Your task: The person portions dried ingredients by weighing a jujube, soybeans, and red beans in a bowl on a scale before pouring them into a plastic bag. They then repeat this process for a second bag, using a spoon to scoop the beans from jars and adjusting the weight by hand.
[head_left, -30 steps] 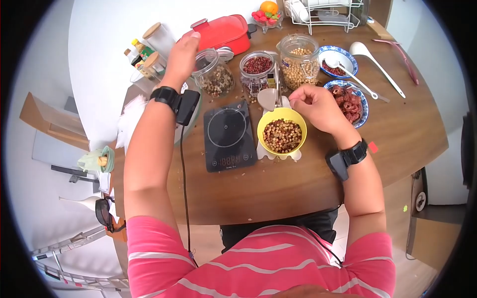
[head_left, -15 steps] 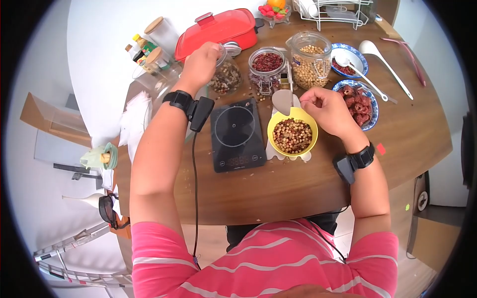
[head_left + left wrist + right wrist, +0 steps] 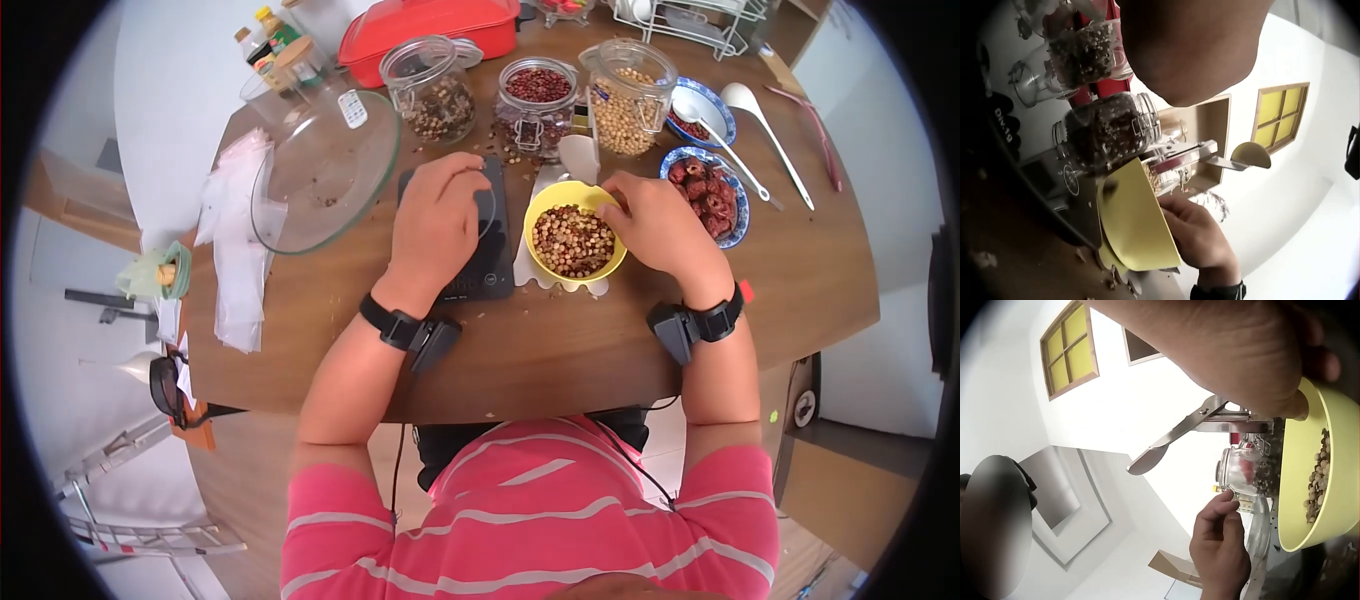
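Observation:
The yellow bowl (image 3: 570, 192), with mixed beans in it, stands on a pale scalloped-edged piece. My right hand (image 3: 665, 225) grips its upper right rim; in the right wrist view, a digit lies inside the bowl (image 3: 1294, 481) and other fingers are beyond the rim. My left hand (image 3: 440, 225) hovers over the black cooktop (image 3: 485, 260), left of the bowl, fingers loosely bent and holding nothing. Behind the bowl rises a metal tool with a rounded end (image 3: 578, 155). The left wrist view shows the bowl (image 3: 1138, 219) from its side.
Behind are jars of dark mixed pieces (image 3: 440, 110), red beans (image 3: 540, 85) and pale beans (image 3: 625, 110). A glass lid (image 3: 320, 190) and plastic bags (image 3: 238, 270) lie left. A bowl of dark red pieces (image 3: 712, 200), a spoon bowl and a white ladle (image 3: 765, 130) are right.
My left hand has come away from the dark-mix jar, toward me and over the cooktop. My right hand has moved from beside the bowl onto its rim. The head view has shifted.

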Demonstrator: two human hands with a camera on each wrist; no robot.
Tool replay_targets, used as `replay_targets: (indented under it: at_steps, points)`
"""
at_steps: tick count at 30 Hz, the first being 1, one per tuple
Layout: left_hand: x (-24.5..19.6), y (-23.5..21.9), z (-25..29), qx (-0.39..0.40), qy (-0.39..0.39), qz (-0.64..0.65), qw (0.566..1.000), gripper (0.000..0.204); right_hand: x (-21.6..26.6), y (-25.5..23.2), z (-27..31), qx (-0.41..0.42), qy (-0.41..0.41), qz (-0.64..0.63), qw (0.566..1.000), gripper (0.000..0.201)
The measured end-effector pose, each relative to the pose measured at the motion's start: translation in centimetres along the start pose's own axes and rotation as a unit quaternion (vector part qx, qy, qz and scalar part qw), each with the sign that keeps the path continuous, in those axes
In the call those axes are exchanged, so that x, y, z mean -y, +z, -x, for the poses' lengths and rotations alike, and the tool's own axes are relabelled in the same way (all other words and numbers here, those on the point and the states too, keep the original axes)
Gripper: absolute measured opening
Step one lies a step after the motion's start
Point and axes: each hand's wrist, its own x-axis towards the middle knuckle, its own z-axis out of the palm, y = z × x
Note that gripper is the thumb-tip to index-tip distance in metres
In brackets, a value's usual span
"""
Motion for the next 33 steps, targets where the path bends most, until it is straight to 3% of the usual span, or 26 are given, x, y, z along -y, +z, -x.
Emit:
replay_targets:
  at_steps: [2, 7, 11, 14, 16, 17, 20, 24, 26, 28, 33]
  points:
    - [0.3, -0.4, 0.6, -0.016, -0.011, -0.022, 1.0, 0.021, -0.4, 0.0, -0.1, 0.0, -0.008, -0.006, 1.0, 0.022]
    - [0.3, -3.2, 2.5, 0.035, -0.167, -0.123, 0.978, 0.013, -0.3, -0.7, 0.1, 0.006, -0.018, -0.01, 1.0, 0.019]
    - [0.9, -4.7, 3.2, 0.047, -0.193, -0.168, 0.966, 0.011, -0.6, -0.1, -0.1, -0.037, -0.035, 0.014, 0.999, 0.019]
    - [-1.9, -4.9, 2.8, 0.078, -0.164, -0.116, 0.976, 0.009, -1.0, 0.5, -0.2, -0.041, -0.062, -0.02, 0.997, 0.018]
    - [-4.1, -3.4, 2.4, 0.092, -0.099, 0.032, 0.99, 0.007, -0.9, 0.4, -0.3, -0.006, -0.033, 0.008, 0.999, 0.018]
    - [-4.7, -2.4, 2.7, 0.093, -0.07, 0.062, 0.991, 0.008, -1.0, 0.6, -0.3, -0.033, -0.039, 0.028, 0.998, 0.018]
    - [-5.8, -1.0, 3.4, 0.133, -0.029, 0.069, 0.988, 0.014, -0.4, 0.0, -0.1, -0.002, -0.047, -0.038, 0.998, 0.018]
    - [-7.0, -0.5, 3.4, 0.135, 0.004, 0.068, 0.989, 0.02, 0.2, -0.2, -0.2, -0.046, -0.056, -0.058, 0.996, 0.016]
    - [-7.0, -0.5, 3.6, 0.137, 0.009, 0.075, 0.988, 0.019, 0.2, -0.4, 0.0, -0.022, -0.037, -0.083, 0.996, 0.015]
    - [-6.7, -0.7, 3.8, 0.166, 0.023, 0.068, 0.983, 0.014, -0.3, -0.3, -0.1, -0.093, -0.068, -0.031, 0.993, 0.014]
    - [-5.3, -0.6, 3.9, 0.096, 0.005, 0.071, 0.993, 0.008, -0.3, -1.2, 0.1, -0.049, -0.029, -0.051, 0.997, 0.014]
